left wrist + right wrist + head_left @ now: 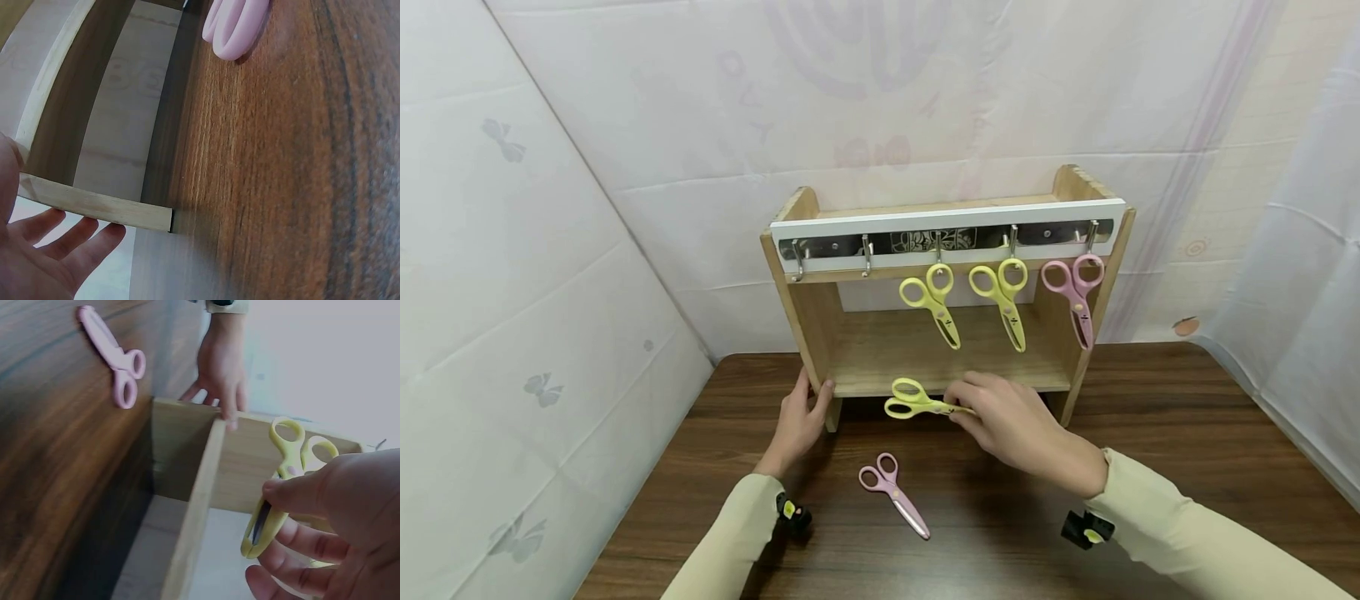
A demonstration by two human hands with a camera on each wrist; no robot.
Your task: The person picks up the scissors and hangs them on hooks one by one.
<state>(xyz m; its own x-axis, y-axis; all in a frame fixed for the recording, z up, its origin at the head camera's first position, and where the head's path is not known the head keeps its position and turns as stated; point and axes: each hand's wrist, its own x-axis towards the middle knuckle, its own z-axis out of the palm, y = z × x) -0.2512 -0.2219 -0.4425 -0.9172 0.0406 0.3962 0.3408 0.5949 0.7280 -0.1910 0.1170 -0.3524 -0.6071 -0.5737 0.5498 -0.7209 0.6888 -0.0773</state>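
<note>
The held yellow scissors (pixel 917 407) are in the person's right hand (pixel 1009 423), in front of the lower board (pixel 947 354) of the wooden shelf (pixel 817 329). The right grip is closed to the thickness of the blades, thumb against 1 face and fingers behind. The 2 handle loops stick out clear of the fingers, toward the person's left, and the blades lie together.

The left hand (pixel 793 423) has its grip around the edge of the shelf's left side panel, near the lower board: the thumb rests at the front and the fingertips touch the outer face.

Nearer the person, the loose pink scissors (pixel 897 495) lie on the table (pixel 1187 442), between the 2 forearms, their loops toward the shelf and their blades together.

Across the top front of the shelf runs a white rail (pixel 880 217) with a metal strip (pixel 985 237) and 5 hooks. Counting from the left, yellow scissors (pixel 935 303) hang on the 3rd hook, more yellow scissors (pixel 1004 302) on the 4th and pink scissors (pixel 1078 293) on the 5th, all tips downward. Pale patterned cloth (pixel 700 92) stands behind the table.
</note>
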